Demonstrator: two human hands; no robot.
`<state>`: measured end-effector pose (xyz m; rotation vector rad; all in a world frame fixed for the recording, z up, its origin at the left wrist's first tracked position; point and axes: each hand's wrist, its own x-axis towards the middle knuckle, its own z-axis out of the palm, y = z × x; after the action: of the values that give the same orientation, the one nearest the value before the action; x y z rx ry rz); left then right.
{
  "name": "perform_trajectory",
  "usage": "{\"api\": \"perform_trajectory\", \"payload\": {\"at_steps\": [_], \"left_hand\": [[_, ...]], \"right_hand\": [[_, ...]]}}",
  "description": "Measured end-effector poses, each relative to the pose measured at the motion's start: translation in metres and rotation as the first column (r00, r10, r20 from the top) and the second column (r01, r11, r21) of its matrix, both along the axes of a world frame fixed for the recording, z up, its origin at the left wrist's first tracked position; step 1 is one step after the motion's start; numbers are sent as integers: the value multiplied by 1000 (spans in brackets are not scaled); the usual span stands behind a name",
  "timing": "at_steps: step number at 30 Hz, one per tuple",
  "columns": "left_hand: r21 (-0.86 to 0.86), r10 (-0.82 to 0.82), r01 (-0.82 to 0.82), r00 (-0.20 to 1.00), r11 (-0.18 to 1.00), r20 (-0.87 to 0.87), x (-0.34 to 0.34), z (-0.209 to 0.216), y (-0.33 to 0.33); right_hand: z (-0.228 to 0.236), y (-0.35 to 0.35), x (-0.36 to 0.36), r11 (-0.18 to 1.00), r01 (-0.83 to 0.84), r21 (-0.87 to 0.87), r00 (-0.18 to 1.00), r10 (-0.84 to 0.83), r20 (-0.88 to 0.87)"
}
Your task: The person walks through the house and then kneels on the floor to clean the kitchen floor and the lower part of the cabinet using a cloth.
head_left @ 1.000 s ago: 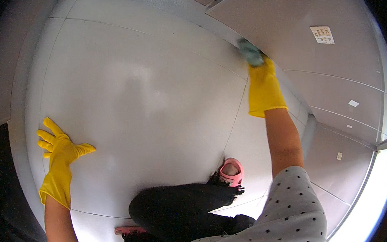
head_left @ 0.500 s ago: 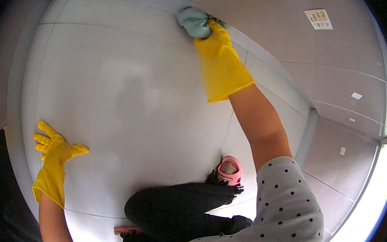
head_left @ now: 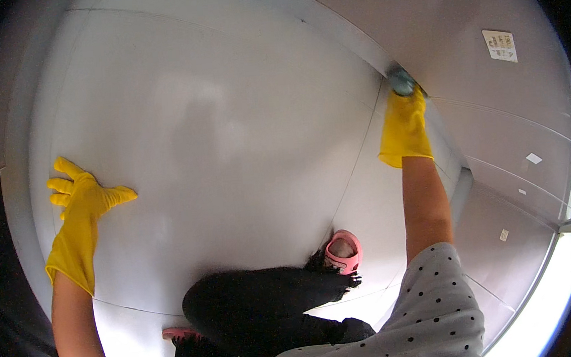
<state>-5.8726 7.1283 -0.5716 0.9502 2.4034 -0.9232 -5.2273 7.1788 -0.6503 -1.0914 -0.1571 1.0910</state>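
Note:
Both of my hands wear yellow rubber gloves. At the right, my right hand (head_left: 407, 118) is closed on a grey-green cloth (head_left: 401, 82), which touches the kickboard (head_left: 362, 41) where the floor meets the cabinet fronts. Motion blurs the cloth a little, and its far side is hidden. On the left, my left hand (head_left: 84, 191) rests on the pale tiled floor (head_left: 232, 176) with its fingers spread and nothing in it.
Grey cabinet fronts (head_left: 472, 76) with small labels line the right side. Another panel (head_left: 6, 86) stands along the left, with a dark fabric-like shape (head_left: 5, 281) below it. My bent leg (head_left: 261, 301) and pink clog (head_left: 343, 251) are near me. Bright light enters at lower right.
My right hand has drawn the cloth along the kickboard, to the right and nearer to me. My left hand stays spread on the floor, nearly in the same place.

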Motion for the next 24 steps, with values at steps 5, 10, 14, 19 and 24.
{"api": "perform_trajectory", "payload": {"at_steps": [5,10,14,19,24], "left_hand": [[5,-15,15,996,1000,83,13,-10,12],[-54,-3,7,997,999,73,10,-4,6],[-47,40,-34,990,998,135,20,10,15],[-74,86,-74,981,994,176,18,25,12],[-77,105,-89,967,993,233,16,34,16]], "right_hand": [[19,58,-123,988,97,-117,991,-107,-83],[54,57,-137,960,-7,-280,998,26,64],[36,8,-39,972,-34,-233,998,48,51],[53,31,-143,933,-191,-305,981,171,-91],[97,52,-339,879,-380,-288,732,476,487]]}}
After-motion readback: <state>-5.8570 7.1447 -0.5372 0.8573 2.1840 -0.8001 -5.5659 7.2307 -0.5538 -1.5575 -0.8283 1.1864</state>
